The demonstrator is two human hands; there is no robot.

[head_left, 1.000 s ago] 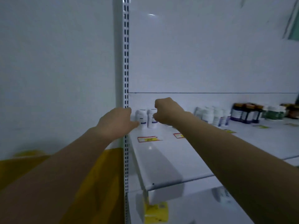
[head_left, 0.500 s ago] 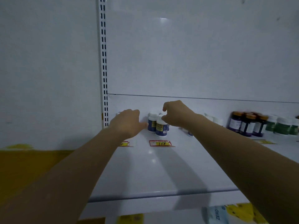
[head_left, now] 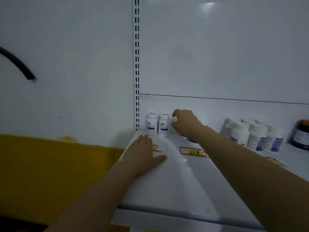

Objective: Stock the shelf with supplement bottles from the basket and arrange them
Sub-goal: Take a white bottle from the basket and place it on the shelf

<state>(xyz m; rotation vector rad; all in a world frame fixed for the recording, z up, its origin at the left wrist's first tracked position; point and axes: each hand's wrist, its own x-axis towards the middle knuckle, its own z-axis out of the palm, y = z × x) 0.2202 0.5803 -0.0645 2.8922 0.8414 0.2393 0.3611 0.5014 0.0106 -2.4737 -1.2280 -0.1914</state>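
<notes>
White supplement bottles (head_left: 163, 126) stand far left on the shelf (head_left: 175, 190). Our left hand (head_left: 143, 154) lies flat; our right hand (head_left: 185, 124) holds its fingers (head_left: 174, 113) parted beside them. We should nudge gently, labels forward.

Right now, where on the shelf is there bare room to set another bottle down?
Widest: the shelf front, between left hand and right forearm, down to the edge. Crowded: back-left corner, where two bottles stand beside the right hand, and the bottle cluster further right.

Left hand (head_left: 143, 155) flat, right (head_left: 186, 125) perhaps curled
</notes>
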